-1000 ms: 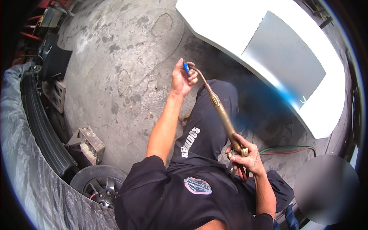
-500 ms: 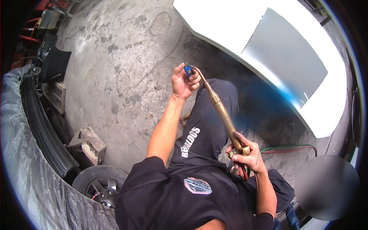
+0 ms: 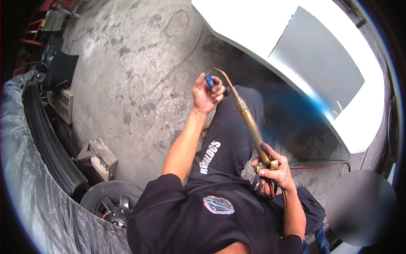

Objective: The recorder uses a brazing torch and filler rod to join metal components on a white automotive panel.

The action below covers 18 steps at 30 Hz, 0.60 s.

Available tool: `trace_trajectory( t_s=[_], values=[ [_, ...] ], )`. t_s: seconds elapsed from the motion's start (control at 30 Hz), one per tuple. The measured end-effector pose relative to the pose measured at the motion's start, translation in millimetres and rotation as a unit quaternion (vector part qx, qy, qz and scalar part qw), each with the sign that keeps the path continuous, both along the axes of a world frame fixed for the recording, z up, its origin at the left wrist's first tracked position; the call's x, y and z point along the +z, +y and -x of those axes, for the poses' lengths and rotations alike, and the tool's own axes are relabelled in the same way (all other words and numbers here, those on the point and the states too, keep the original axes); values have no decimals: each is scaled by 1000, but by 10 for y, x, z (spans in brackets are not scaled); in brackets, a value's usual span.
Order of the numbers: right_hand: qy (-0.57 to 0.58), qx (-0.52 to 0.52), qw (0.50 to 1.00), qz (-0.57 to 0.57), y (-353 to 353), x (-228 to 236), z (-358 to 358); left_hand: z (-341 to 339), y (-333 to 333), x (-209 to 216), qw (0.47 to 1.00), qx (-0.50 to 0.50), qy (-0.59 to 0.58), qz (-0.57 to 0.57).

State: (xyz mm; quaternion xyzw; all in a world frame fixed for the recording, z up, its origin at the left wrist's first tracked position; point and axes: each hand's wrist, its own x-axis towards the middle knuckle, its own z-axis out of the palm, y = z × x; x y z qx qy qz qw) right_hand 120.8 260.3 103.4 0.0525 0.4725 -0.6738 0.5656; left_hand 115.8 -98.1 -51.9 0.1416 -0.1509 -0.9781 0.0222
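Note:
My left hand (image 3: 206,99) is closed around a small blue lighter (image 3: 210,82), held upright with its top showing by the thumb. A brass gas torch (image 3: 251,124) slants up and to the left from my right hand (image 3: 277,172), which grips it by the valve end with the fingers around the knobs. The thin bent tip of the torch stands just beyond the lighter, apart from it. No flame shows at the tip. Red and green hoses (image 3: 271,191) leave the torch below my right hand.
A white car panel (image 3: 249,31) with a grey patch (image 3: 321,55) lies at the upper right. Hoses (image 3: 321,165) run over the concrete floor (image 3: 139,55). At left are a wheel (image 3: 112,203), a dusty metal block (image 3: 103,160) and plastic sheeting (image 3: 46,203).
The torch tip and the lighter have come apart; before, they met in the picture. My left hand has shifted slightly right and down, while the torch swung a little to the right.

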Motion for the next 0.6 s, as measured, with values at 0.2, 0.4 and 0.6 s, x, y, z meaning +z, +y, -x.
trace_trajectory(
  t_s=[0.2, 0.4, 0.6],
  values=[
    [-12, 10, 1000, 11, -3, 8, 4, 153, -122, 84, 1000, -7, -5, 18],
    [-3, 6, 1000, 15, 1, 4, -4, 66, -73, -50, 1000, -4, 11, 9],
    [-1, -3, 1000, 3, -18, 20, -23, -138, 131, -117, 998, -45, 31, -30]
  ],
)
